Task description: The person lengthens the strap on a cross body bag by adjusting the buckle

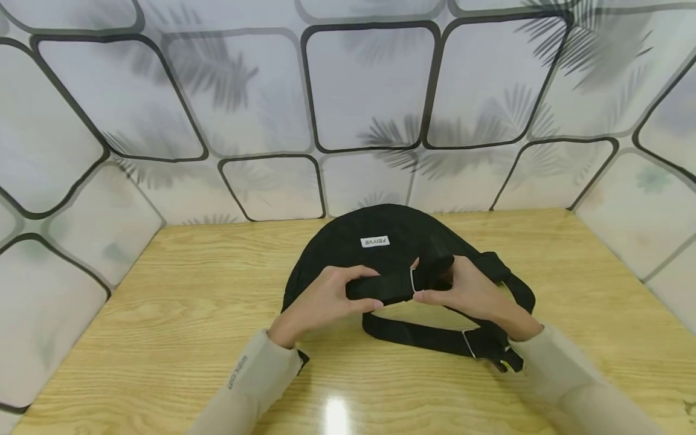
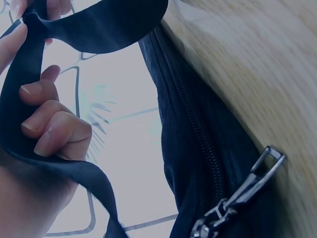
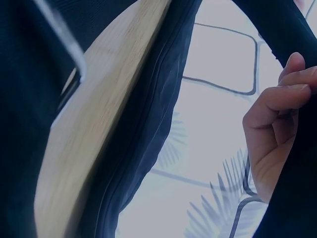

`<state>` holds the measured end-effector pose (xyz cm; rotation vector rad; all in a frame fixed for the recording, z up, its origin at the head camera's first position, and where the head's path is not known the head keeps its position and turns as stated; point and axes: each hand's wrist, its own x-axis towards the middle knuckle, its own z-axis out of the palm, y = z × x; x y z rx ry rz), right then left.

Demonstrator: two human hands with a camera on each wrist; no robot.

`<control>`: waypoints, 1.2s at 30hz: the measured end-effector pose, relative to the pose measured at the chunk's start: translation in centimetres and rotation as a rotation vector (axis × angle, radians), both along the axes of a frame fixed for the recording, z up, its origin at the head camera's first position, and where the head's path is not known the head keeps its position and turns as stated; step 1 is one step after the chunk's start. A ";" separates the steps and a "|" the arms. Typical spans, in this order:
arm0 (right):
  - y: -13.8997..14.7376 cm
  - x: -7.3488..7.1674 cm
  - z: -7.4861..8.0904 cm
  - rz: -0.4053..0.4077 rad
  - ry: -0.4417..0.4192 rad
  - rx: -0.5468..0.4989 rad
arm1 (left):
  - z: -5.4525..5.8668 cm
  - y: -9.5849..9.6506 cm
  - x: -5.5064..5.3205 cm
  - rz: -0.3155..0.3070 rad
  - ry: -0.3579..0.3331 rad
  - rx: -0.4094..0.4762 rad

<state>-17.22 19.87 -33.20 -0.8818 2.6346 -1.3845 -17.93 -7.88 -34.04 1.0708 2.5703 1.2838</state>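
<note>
A black half-moon bag [image 1: 326,254] with a white label [image 1: 375,241] lies on the table. My left hand [image 1: 326,293] pinches its webbing strap [image 1: 380,289] between thumb and fingers, in front of the label. On the other side of a metal slider [image 1: 412,280], my right hand [image 1: 475,290] grips the strap, with its thumb at the slider's lower end. A folded part of the strap rises over the right fingers. In the left wrist view the strap runs across the curled left fingers [image 2: 62,129]. The right fingers [image 3: 282,104] curl at the strap in the right wrist view.
The strap's lower loop [image 1: 418,334] lies on the wooden table [image 1: 190,314], with a second metal slider [image 1: 469,344] and a buckle [image 1: 508,361] near the right sleeve. A zipper pull [image 2: 252,183] hangs on the bag's edge. Patterned cloth [image 1: 370,90] stands behind the table and along both sides.
</note>
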 end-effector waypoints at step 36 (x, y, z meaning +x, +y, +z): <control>3.5 -0.2 -0.3 -0.029 0.056 0.025 | -0.2 -1.5 0.1 0.040 0.008 -0.051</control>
